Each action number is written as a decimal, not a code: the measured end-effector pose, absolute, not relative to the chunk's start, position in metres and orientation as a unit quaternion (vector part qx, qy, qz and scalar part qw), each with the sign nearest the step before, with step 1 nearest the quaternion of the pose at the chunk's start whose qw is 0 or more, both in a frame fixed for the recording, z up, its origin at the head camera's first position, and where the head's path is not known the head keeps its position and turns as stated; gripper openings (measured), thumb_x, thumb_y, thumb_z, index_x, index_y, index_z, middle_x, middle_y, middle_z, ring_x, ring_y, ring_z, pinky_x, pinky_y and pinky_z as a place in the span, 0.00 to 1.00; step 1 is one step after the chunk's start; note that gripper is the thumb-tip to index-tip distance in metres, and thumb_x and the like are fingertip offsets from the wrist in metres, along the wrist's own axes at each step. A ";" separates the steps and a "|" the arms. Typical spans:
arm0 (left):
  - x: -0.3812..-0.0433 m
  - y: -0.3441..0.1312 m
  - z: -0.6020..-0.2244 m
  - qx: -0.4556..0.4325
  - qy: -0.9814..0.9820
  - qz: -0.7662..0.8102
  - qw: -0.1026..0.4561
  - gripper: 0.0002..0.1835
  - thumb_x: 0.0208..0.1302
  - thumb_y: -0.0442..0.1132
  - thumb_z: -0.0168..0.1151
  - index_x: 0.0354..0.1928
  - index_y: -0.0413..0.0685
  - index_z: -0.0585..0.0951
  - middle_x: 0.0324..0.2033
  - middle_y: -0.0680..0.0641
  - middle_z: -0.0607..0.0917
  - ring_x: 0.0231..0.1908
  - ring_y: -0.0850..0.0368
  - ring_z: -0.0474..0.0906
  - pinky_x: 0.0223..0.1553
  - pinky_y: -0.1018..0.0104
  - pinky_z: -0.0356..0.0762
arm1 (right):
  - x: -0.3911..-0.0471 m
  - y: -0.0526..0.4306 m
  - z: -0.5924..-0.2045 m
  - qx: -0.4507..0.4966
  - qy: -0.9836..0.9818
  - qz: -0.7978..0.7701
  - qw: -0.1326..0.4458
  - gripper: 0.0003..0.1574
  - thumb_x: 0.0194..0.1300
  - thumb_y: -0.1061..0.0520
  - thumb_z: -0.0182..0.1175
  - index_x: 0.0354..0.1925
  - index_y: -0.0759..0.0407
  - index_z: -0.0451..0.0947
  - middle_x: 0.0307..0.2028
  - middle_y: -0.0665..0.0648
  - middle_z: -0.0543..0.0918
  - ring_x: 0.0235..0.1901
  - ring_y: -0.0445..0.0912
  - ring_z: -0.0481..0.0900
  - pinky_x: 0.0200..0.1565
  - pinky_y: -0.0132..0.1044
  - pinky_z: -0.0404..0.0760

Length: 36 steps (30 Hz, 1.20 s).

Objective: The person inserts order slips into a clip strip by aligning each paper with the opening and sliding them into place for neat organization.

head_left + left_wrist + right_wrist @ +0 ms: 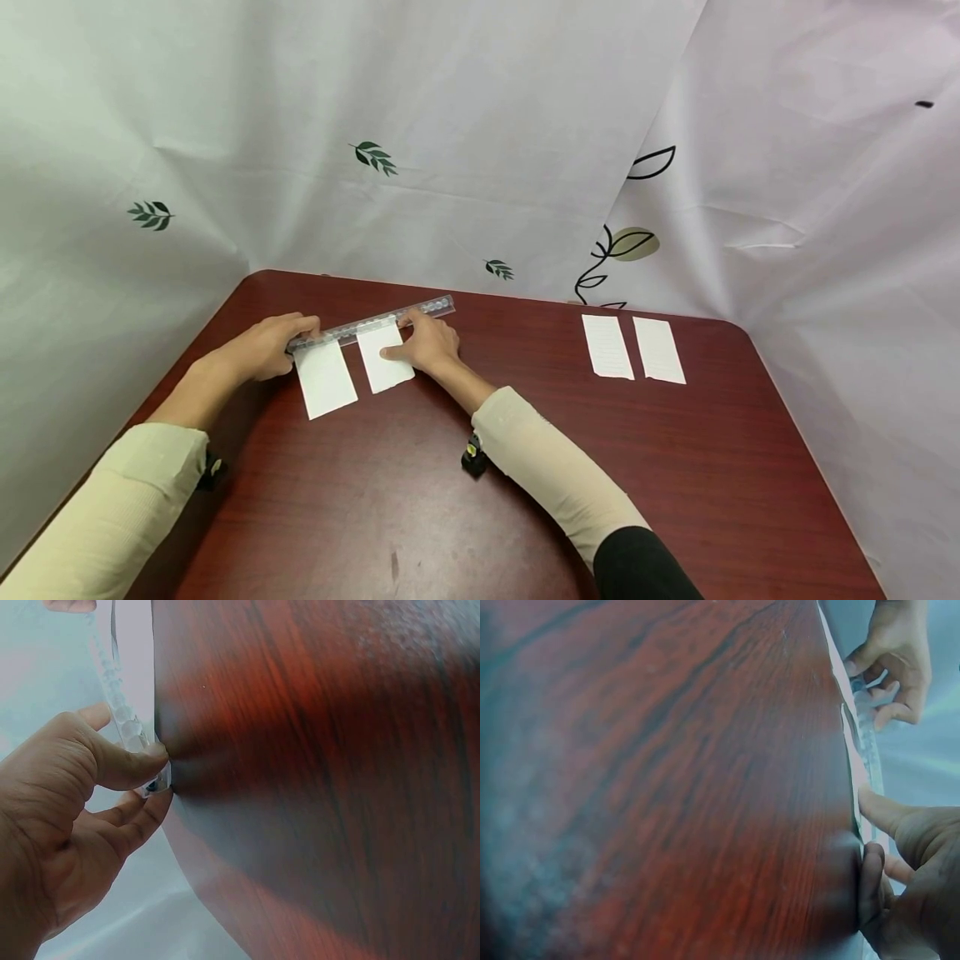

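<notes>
A clear ruler-like strip point(360, 327) with a row of round shapes lies slanted across the top ends of two white paper slips. My left hand point(264, 346) pinches the strip's left end between thumb and fingers, as the left wrist view shows point(82, 791). Beneath that end is the left slip point(326, 383); the other slip point(375, 367) lies just right of it. My right hand point(431, 340) is spread over this second slip, thumb pressing on the paper and forefinger on the strip. In the right wrist view, its thumb point(885, 812) lies along the paper edge.
Two more white slips, one lined point(607, 348) and one beside it point(660, 350), lie at the back right of the dark red-brown table point(480, 533). A pale cloth point(480, 125) with leaf prints hangs behind and at both sides.
</notes>
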State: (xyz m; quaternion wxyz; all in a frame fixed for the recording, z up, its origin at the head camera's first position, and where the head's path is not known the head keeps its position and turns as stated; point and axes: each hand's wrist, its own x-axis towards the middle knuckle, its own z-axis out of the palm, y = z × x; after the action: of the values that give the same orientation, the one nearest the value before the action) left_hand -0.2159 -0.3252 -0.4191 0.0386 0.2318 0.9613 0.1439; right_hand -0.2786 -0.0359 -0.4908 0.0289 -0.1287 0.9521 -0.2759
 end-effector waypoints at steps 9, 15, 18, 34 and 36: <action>-0.215 -0.324 -0.419 0.228 0.962 0.145 0.040 0.26 0.51 0.15 0.57 0.48 0.49 0.79 0.47 0.44 0.84 0.44 0.46 0.73 0.41 0.52 0.71 | -0.278 -0.036 -0.488 -0.134 0.955 -0.264 0.032 0.38 0.61 0.28 0.81 0.64 0.37 0.85 0.54 0.46 0.94 0.50 0.50 0.90 0.57 0.53 0.84; -0.213 -0.324 -0.419 0.228 0.962 0.145 0.038 0.26 0.52 0.16 0.59 0.48 0.49 0.79 0.47 0.43 0.84 0.44 0.45 0.74 0.41 0.52 0.72 | -0.279 -0.037 -0.490 -0.136 0.955 -0.263 0.034 0.40 0.61 0.28 0.81 0.67 0.37 0.85 0.59 0.47 0.93 0.52 0.52 0.90 0.58 0.53 0.84; -0.213 -0.324 -0.419 0.228 0.962 0.144 0.037 0.26 0.51 0.15 0.59 0.48 0.49 0.79 0.47 0.43 0.84 0.44 0.45 0.74 0.41 0.52 0.71 | -0.280 -0.037 -0.490 -0.138 0.955 -0.261 0.034 0.41 0.61 0.28 0.81 0.68 0.37 0.85 0.60 0.47 0.93 0.52 0.52 0.90 0.57 0.53 0.84; -0.212 -0.323 -0.418 0.216 0.965 0.143 0.046 0.27 0.52 0.16 0.57 0.49 0.51 0.80 0.48 0.43 0.84 0.44 0.45 0.73 0.41 0.51 0.71 | -0.284 -0.042 -0.494 -0.150 0.954 -0.258 0.042 0.42 0.59 0.26 0.81 0.66 0.35 0.85 0.62 0.44 0.92 0.54 0.52 0.90 0.56 0.52 0.84; -0.212 -0.324 -0.418 0.216 0.965 0.141 0.045 0.27 0.52 0.15 0.57 0.50 0.50 0.80 0.48 0.43 0.84 0.44 0.45 0.73 0.41 0.51 0.71 | -0.283 -0.043 -0.493 -0.150 0.954 -0.257 0.042 0.41 0.60 0.26 0.81 0.67 0.35 0.85 0.62 0.44 0.92 0.53 0.52 0.90 0.56 0.52 0.83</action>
State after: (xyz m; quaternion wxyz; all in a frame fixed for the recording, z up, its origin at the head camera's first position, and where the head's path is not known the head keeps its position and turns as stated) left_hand -0.2124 -0.3242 -0.4182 0.0451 0.2155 0.9652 0.1412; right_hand -0.2833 -0.0428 -0.4930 0.0422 -0.1504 0.9537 -0.2571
